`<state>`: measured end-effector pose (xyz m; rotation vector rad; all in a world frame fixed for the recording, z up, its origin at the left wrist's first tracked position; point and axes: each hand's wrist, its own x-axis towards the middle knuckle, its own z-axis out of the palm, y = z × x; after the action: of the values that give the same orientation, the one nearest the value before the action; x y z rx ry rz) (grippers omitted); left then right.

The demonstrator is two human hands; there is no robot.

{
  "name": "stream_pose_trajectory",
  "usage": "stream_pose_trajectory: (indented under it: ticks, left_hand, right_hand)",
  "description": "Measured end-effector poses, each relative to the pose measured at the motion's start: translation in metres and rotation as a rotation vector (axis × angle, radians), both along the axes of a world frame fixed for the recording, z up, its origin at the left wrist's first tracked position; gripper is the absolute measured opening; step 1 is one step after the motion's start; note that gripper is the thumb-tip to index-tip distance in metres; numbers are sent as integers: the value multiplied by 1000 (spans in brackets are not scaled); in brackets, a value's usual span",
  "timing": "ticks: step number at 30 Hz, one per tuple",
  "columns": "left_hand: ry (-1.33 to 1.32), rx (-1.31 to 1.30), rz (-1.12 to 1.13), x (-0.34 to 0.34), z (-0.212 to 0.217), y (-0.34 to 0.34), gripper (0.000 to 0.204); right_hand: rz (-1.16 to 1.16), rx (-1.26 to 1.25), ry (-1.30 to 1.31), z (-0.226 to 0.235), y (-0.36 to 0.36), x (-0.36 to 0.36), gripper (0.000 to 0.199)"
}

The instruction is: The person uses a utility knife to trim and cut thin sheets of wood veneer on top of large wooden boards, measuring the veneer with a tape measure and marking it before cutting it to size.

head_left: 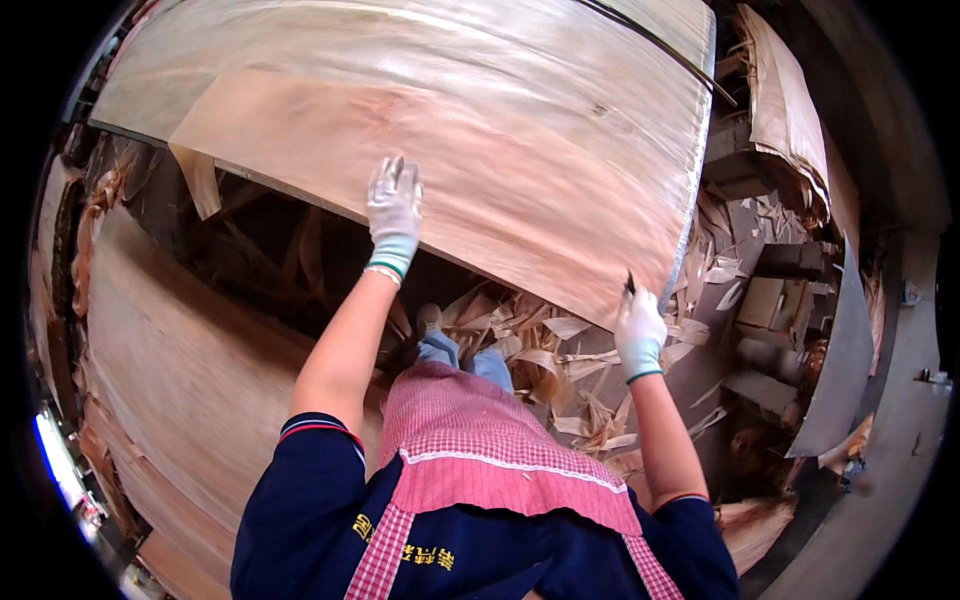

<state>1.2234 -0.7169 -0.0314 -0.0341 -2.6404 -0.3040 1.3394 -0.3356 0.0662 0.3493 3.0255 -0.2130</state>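
Note:
A thin reddish-tan wood veneer sheet (480, 170) lies over a wide stack of paler veneer (300, 40) before me. My left hand (396, 208), in a white glove, rests with outstretched fingers near the sheet's front edge and holds nothing. At the right front corner, my gloved right hand (641, 325) is closed around a small dark knife (630, 284), its tip pointing away from me over the veneer. Most of the knife's handle is hidden in the glove. A narrow veneer strip (203, 185) hangs off the left part of the front edge.
Curled veneer scraps (545, 350) litter the floor around my feet. Another large stack of sheets (170, 340) stands at the left. A long dark rod (660, 45) lies across the far right of the work surface. Cartons (770, 305) and draped veneer (785, 100) are at the right.

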Motion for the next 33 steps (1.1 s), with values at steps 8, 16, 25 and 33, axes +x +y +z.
stream_pose_trajectory:
  ticks: [8,16,25,33]
  left_hand:
    - [-43,-19,28,-40,2,-2,47]
    - [-76,134,-20,-61,-3,-17,47]
    - [-26,115,-15,-77,6,-16,44]
    - [-321,156,-61,-60,38,-25,72]
  right_hand:
    - [408,-50,-214,-21,-236,-132,24]
    - [352,-83,-154,-45,-281,-137,16]
    - [118,-3,-636,-109,-66,122,29]
    - [364,-197,117,16,-122,-101,15]
